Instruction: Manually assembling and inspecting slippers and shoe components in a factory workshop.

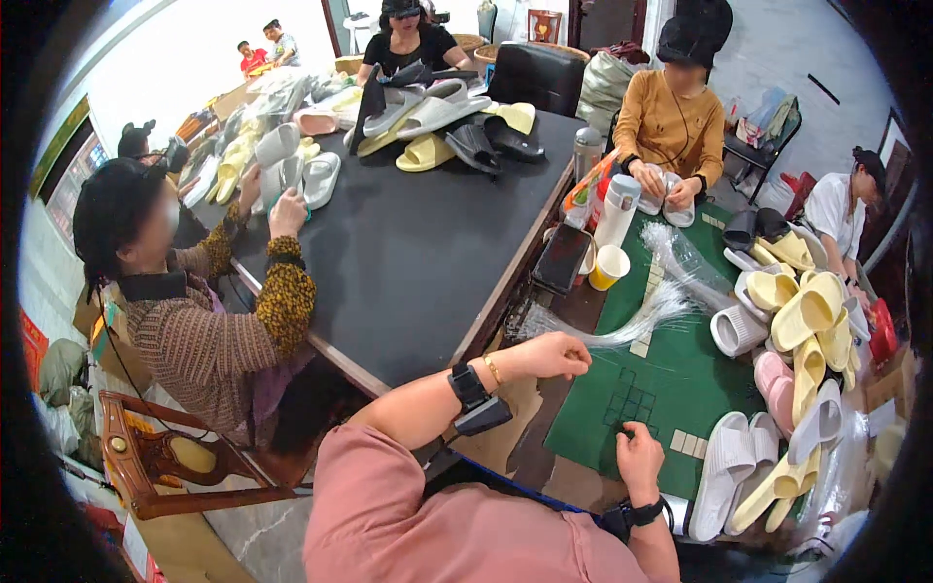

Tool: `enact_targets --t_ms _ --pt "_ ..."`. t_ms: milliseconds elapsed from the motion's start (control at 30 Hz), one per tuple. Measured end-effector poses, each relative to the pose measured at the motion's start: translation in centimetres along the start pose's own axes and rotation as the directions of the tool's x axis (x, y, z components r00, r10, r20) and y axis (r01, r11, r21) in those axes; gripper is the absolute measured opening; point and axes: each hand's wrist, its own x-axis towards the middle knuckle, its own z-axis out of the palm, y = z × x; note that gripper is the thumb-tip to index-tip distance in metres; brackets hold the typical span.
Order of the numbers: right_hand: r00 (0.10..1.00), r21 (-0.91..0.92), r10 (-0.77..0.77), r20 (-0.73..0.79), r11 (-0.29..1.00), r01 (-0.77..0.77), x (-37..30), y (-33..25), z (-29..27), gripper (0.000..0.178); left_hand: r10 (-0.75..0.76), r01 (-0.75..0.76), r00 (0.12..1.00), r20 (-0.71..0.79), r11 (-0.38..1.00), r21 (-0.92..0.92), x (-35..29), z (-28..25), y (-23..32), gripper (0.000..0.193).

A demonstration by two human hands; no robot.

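The left hand [556, 356] is just beside a bunch of thin clear strands [667, 299] on the green bench [581, 420]. The right hand [640, 461] is over the bench, nearer and a bit to the right. The hands are apart, with fingers curled. I can't tell if either one pinches a strand, because strands are so thin and the fingers hide their own tips. The slippers [810, 313] are piled on the right, away from both hands. It looks like the strand-picking step; the next move calls for a careful pinch. Plastic [834, 474] near the right rim looks bent and blurry.
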Motion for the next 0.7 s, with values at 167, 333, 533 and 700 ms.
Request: enact_targets --t_ms 167,333,533,700 --pt "0.995 0.044 -0.068 -0.069 0.996 0.071 -0.5 1.0 -0.3 0.011 -0.032 0.074 0.994 0.104 0.898 -0.434 -0.8 -0.4 1.6 0.026" --pt "0.996 0.066 -0.053 -0.074 0.996 0.058 -0.3 0.3 -0.3 0.007 -0.030 0.070 0.997 0.065 0.604 -0.794 -3.3 -4.6 6.7 0.025" --pt "0.994 0.109 -0.059 -0.088 0.992 0.068 -0.4 -0.3 -0.2 0.007 -0.049 -0.226 0.911 -0.410 0.772 -0.594 -0.6 -16.5 5.3 0.031" --pt "0.989 0.105 -0.082 -0.122 0.990 0.095 -0.2 0.1 0.2 0.005 -0.144 0.144 0.667 -0.731 0.988 -0.063 2.2 -25.5 -0.1 0.049"
